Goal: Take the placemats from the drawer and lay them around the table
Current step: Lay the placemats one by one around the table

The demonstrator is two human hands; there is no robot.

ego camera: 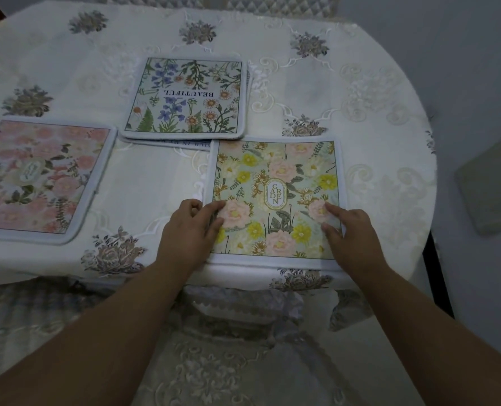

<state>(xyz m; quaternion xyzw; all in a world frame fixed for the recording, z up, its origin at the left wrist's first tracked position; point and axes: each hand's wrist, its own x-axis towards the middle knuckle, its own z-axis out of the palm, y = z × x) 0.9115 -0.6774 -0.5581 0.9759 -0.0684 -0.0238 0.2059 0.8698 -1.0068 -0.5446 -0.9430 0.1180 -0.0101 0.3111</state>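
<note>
A green and yellow floral placemat [275,171] marked "GARDEN" lies flat at the table's near edge. My left hand [190,232] rests on its left border with fingertips pressing on the mat. My right hand [351,232] presses fingertips on its right side. A pink floral placemat [38,177] lies flat at the left. Toward the table's middle sits a small stack of placemats [187,95], the top one with blue flowers and the word "BEAUTIFUL"; at least one more mat shows under it.
The round table [375,98] wears a white embroidered cloth with grey flower patches. A cushioned chair seat [214,361] stands right below my arms. Another chair back [214,1] shows at the far side. A pale floor mat [489,186] lies on the right.
</note>
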